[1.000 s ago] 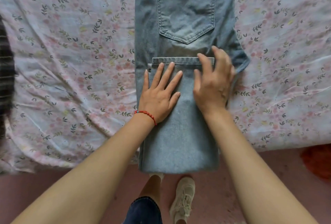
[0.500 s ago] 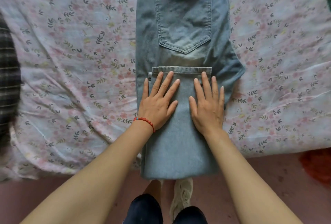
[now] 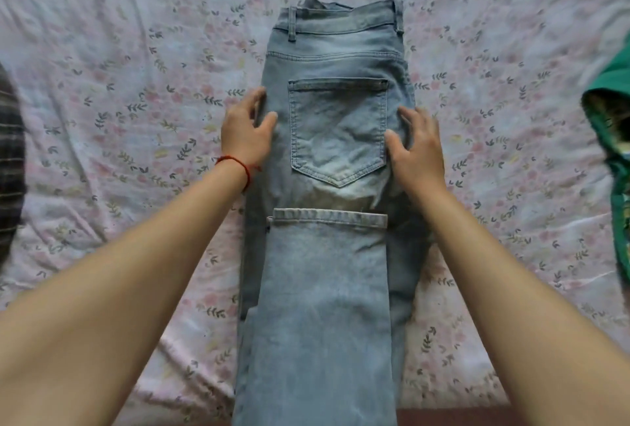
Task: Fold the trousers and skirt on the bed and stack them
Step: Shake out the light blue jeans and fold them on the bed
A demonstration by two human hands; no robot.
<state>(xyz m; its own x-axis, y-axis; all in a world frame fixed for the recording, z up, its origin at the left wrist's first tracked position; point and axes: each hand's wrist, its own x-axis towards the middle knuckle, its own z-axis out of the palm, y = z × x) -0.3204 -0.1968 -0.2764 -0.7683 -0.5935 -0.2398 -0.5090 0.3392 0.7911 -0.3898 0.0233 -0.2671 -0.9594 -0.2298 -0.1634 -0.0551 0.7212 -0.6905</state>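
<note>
Pale pink floral bedsheet (image 3: 112,61), creased all over, fills the only view, the one from the head camera looking down at the bed

Light blue trousers (image 3: 337,139) lie lengthwise down the middle of it, back pocket (image 3: 339,129) up and waistband (image 3: 341,21) at the far end. The legs are doubled back, so their hem (image 3: 329,214) lies just below the pocket and the folded lower part runs toward the near edge of the bed. That leaves a long, narrow strip, which I judge is meant for one more fold.

The left hand (image 3: 243,134), with a red string bracelet (image 3: 238,166) on the wrist, sits at the left edge of the seat of the trousers, fingers loosely spread, the thumb on the denim and the fingertips at the side seam. The right hand (image 3: 414,149) mirrors it at the right edge, fingers spread and slightly bent, tips touching the cloth. Neither hand visibly pinches anything; they seem placed on both sides to take the edges evenly, so the next fold stays square.

A green garment (image 3: 613,139), perhaps the skirt, lies crumpled at the far right of the bed, well apart from the trousers. A dark checked cloth (image 3: 10,139) shows at the left edge. Neither blocks the fold, though the rumpled sheet underneath could drag
</note>
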